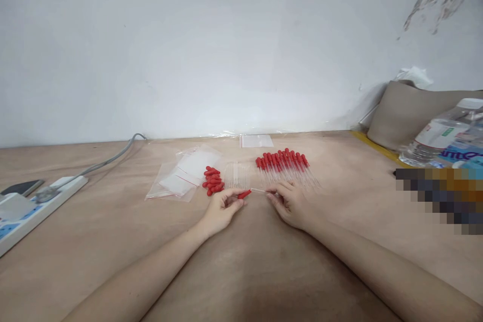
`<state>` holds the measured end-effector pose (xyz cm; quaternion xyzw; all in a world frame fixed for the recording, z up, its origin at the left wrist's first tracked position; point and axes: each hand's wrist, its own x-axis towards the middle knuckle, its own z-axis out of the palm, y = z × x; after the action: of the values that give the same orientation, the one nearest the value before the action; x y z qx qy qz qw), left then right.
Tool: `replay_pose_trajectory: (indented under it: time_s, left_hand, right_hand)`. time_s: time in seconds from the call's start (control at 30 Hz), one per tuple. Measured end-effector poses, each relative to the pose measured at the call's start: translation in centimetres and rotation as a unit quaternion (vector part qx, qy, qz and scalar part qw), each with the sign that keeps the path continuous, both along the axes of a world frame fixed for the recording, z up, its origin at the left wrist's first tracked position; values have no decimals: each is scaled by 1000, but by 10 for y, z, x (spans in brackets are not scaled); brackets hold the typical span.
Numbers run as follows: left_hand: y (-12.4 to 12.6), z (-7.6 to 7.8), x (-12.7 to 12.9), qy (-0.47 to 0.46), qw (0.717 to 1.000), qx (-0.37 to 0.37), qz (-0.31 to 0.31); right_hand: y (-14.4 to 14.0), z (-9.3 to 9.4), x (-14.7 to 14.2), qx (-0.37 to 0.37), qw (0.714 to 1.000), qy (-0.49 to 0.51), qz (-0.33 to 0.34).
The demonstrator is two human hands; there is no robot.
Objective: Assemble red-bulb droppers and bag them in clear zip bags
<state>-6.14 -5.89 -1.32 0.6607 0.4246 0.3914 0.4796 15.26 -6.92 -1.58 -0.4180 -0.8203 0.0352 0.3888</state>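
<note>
Plain white wall behind, tan wooden tabletop (113, 241) in front, and both hands meet at the middle of it. My left hand (222, 210) is pinched shut on the red bulb (244, 193), and my right hand (289, 201) is pinched on the clear glass tube (258, 190). So the dropper sits between them just above the table, long axis running left-right, bulb end toward the left hand. It's thin, see-through, with a small glossy red cap. Behind are loose red bulbs (212, 180), bare tubes (237, 175), finished droppers (285, 163) fanned out on the right, and zip bags (181, 178) on the left.
</note>
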Motion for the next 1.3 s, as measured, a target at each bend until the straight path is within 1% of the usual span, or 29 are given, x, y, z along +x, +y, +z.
replay_pose_trajectory:
  time_s: [0.1, 0.2, 0.3, 0.4, 0.47, 0.57, 0.8, 0.97, 1.13, 1.3]
  left_hand:
    - [1, -2, 1, 8, 1000, 11, 4]
    - [3, -7, 1, 20, 999, 40, 17]
    - [4, -9, 0, 30, 996, 79, 22]
    - [4, -7, -1, 40, 989, 138, 23]
    - [2, -5, -2, 54, 983, 174, 14]
    - [0, -2, -3, 78, 977, 199, -16]
    - [-6, 1, -4, 148, 960, 232, -42]
    - [-8, 1, -4, 175, 950, 257, -31]
    - [-10, 2, -5, 195, 937, 288, -25]
    - [-11, 3, -6, 225, 910, 345, -33]
  right_hand:
    - [1, -2, 0, 14, 1000, -7, 11]
    - [1, -5, -2, 19, 1000, -10, 20]
    - [2, -4, -3, 15, 999, -12, 39]
    - [2, -2, -2, 10, 998, -16, 61]
    - [2, 0, -1, 7, 997, -21, 75]
    - [3, 1, 0, 2, 996, -32, 84]
    - [5, 3, 3, 39, 993, -85, 77]
    - [-1, 6, 0, 58, 991, -108, 50]
    - [-6, 8, -7, 37, 992, -112, 45]
    - [-8, 10, -12, 0, 988, -147, 45]
